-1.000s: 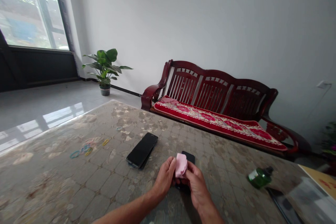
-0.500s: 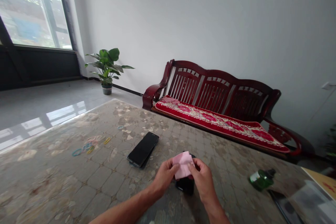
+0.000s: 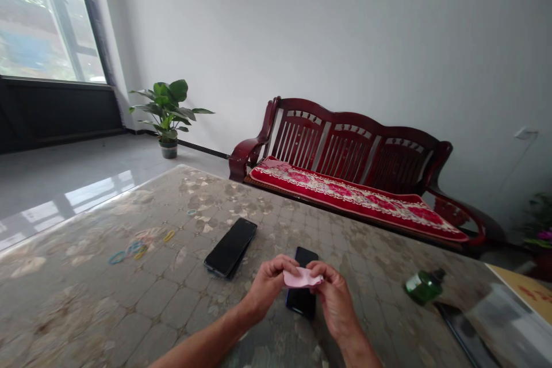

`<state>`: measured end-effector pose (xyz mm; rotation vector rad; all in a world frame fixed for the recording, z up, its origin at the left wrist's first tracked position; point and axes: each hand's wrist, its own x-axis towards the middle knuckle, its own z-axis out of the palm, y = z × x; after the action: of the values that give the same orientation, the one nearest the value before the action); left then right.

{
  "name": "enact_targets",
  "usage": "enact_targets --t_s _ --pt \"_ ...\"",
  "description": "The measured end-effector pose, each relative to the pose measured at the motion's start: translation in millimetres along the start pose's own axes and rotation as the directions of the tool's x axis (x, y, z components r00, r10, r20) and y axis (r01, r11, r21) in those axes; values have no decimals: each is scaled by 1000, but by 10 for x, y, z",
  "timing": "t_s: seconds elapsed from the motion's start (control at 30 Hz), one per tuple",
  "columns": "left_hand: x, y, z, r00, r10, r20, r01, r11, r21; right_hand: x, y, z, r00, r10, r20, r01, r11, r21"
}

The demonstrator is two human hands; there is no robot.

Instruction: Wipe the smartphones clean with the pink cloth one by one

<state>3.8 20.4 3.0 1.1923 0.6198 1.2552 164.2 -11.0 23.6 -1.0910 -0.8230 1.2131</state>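
Observation:
A small pink cloth (image 3: pixel 301 279) is stretched between my two hands, folded into a narrow band. My left hand (image 3: pixel 271 284) pinches its left end, and my right hand (image 3: pixel 334 293) grips the right end. Directly beneath them, a smartphone (image 3: pixel 301 302) with a blue edge lies on the table, partly hidden by the cloth and fingers. To the left of my hands rests a larger black smartphone (image 3: pixel 232 246), with what looks like another flat dark item under it.
Coloured rubber bands (image 3: pixel 140 247) lie at the left of the patterned tabletop (image 3: pixel 181 305). A green bottle (image 3: pixel 425 286), a dark phone-like object (image 3: pixel 463 330) and a clear plastic sheet (image 3: pixel 504 322) are at the right. Beyond stand a wooden bench (image 3: pixel 345 144) and a potted plant (image 3: pixel 168 109).
The pink cloth was spread as an upright square and is now folded down into a narrow strip. More of the phone below shows. The whole view has shifted slightly.

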Motion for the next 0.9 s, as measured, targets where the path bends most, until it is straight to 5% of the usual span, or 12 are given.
enact_targets --t_s 0.2,0.33,0.5,0.67,0.9 --pt "-11 -96 -39 994 106 -17 -103 984 146 -34 -55 -32 977 191 98 -204 967 149" --pt "-23 -131 -54 993 121 -3 -118 976 183 -58 -55 -26 979 192 73 -192 981 -8" --pt "-47 -122 -34 996 -58 -69 68 987 148 -63 6 -16 995 99 -3 -98 980 -173" --pt "-52 -101 -25 964 -259 -61 252 962 -103 -66 18 -23 998 18 -62 -33 970 -241" --pt "3 -121 -28 983 -180 -33 179 983 -49 -72 26 -44 992 122 -38 -124 989 -82"
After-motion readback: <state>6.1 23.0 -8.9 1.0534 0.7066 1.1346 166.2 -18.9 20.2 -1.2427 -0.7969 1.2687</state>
